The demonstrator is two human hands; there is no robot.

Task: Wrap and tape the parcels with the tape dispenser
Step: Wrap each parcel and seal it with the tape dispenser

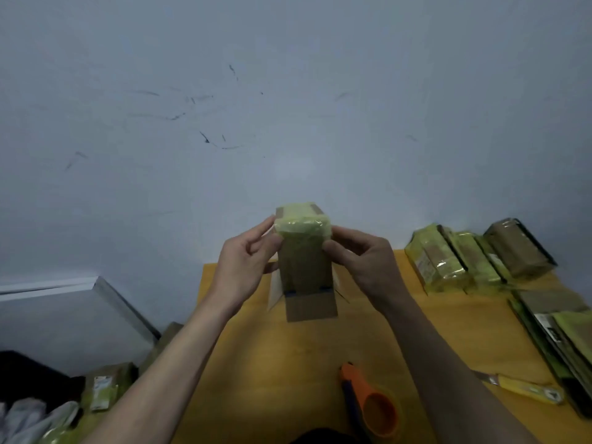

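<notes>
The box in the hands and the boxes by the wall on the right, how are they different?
The held box stands upright between the left hand and right hand, taped only at its top, bottom flaps open. The wall boxes lie on the table, untouched and mostly covered in tape. Both are brown cardboard with yellow-green tape.

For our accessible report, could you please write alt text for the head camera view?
Two hands, left hand and right hand, hold a cardboard parcel upright over a yellow table, its top end covered in yellow-green tape and its bottom flaps open. An orange tape dispenser lies nearer the person; taped parcels line the right.
</notes>
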